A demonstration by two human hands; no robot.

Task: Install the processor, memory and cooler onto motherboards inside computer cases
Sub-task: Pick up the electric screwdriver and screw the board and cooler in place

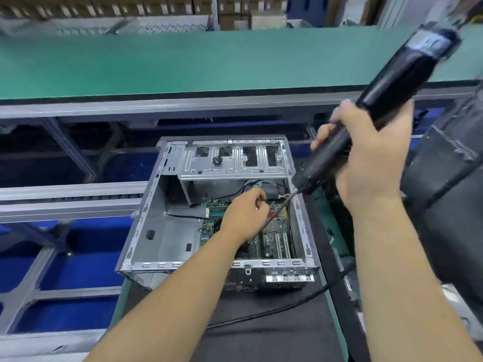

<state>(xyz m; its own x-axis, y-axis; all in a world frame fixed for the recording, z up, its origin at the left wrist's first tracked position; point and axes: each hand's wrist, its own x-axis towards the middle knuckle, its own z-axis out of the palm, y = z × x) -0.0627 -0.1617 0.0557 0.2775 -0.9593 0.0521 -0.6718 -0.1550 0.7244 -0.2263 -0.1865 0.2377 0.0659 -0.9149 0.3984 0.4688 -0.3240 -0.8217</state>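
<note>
While right hand [371, 152] grips screwdriver [386, 100], case [146, 228] beside conveyor [183, 64]

The right hand [366, 152] is raised above the far right corner of the computer case [146, 220], its fingers wrapped round the body of a black electric screwdriver [386, 84] held tilted, bit end down and to the left. The left hand [245, 215] reaches into the case over the motherboard [274, 239], fingers curled with the tips pinched together near the bit. Both forearms are bare.
</note>
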